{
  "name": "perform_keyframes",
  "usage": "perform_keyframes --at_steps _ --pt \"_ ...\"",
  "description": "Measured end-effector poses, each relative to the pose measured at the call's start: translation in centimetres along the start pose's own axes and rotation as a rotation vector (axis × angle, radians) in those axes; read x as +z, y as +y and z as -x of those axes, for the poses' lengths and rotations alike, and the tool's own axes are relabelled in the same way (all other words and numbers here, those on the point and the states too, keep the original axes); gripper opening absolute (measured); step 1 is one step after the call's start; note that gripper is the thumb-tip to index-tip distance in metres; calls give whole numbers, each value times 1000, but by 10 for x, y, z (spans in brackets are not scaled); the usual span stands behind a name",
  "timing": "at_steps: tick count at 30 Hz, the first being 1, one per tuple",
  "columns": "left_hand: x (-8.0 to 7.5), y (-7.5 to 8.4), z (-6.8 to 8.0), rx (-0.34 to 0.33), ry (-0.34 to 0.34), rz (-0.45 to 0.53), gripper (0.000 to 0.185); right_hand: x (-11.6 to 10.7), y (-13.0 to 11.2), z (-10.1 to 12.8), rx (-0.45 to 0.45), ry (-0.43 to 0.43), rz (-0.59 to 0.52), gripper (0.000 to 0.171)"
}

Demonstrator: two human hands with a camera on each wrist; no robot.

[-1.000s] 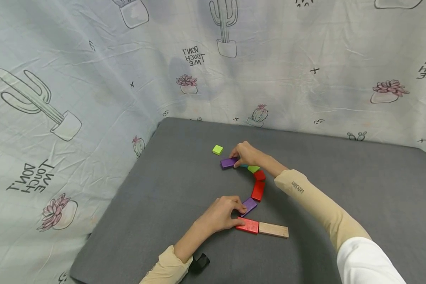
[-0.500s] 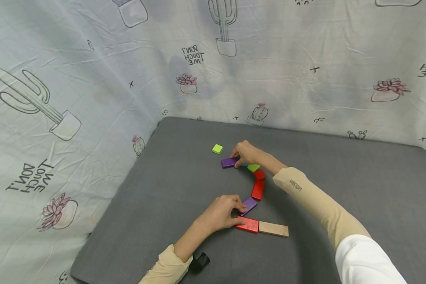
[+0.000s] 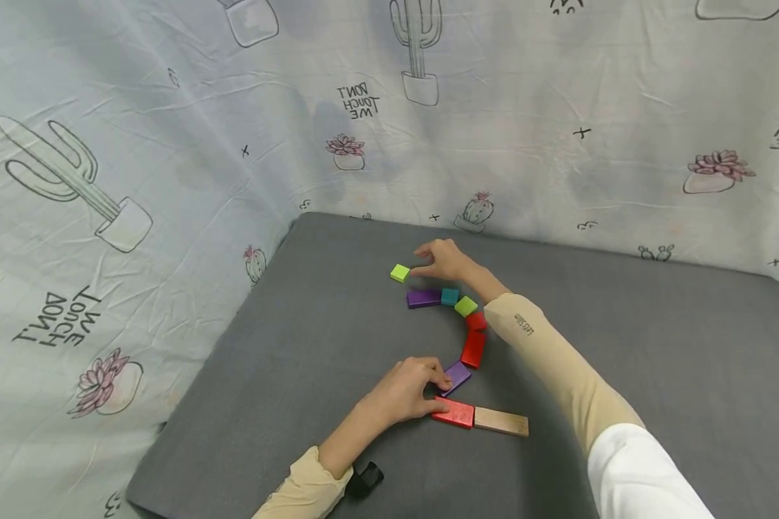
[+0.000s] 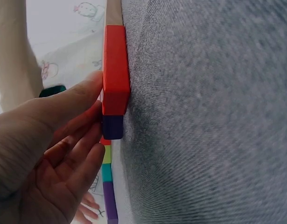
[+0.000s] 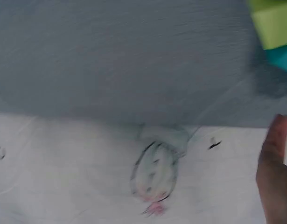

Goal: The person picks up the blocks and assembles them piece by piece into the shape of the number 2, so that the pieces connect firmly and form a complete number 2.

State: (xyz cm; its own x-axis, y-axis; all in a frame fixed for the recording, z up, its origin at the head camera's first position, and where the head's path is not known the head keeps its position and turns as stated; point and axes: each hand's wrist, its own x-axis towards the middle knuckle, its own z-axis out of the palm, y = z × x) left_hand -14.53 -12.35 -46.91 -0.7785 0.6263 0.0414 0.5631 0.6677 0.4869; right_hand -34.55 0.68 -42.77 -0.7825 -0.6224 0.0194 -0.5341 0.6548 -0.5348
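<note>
My left hand [image 3: 399, 393] rests by the near end of a curved row of blocks, thumb touching a red block [image 3: 456, 412] and fingertips at a purple block [image 3: 457, 376]. The left wrist view shows that thumb against the side of the red block [image 4: 116, 65]. Farther back, my right hand [image 3: 446, 261] reaches in with thumb and fingers spread, holding nothing, its thumb tip right beside a loose lime block [image 3: 399, 273]. Below it the row's far end has a long purple block [image 3: 423, 298] and a teal block [image 3: 450, 296].
The row bends on through a lime block [image 3: 466, 306], a small red block [image 3: 477, 321] and a longer red block [image 3: 473, 349]. A plain wooden block [image 3: 501, 422] adjoins the near red one. Patterned cloth [image 3: 506, 130] hangs behind the grey table [image 3: 285, 346].
My right hand has let go of the long purple block at the row's far end and moved back toward the loose lime block. The left hand has stayed in place.
</note>
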Motion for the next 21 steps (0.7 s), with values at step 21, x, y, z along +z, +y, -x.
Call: perform_keyframes --at_steps 21 --pt "2 -2 3 72 62 22 25 5 -19 -22 473 688 -351 36"
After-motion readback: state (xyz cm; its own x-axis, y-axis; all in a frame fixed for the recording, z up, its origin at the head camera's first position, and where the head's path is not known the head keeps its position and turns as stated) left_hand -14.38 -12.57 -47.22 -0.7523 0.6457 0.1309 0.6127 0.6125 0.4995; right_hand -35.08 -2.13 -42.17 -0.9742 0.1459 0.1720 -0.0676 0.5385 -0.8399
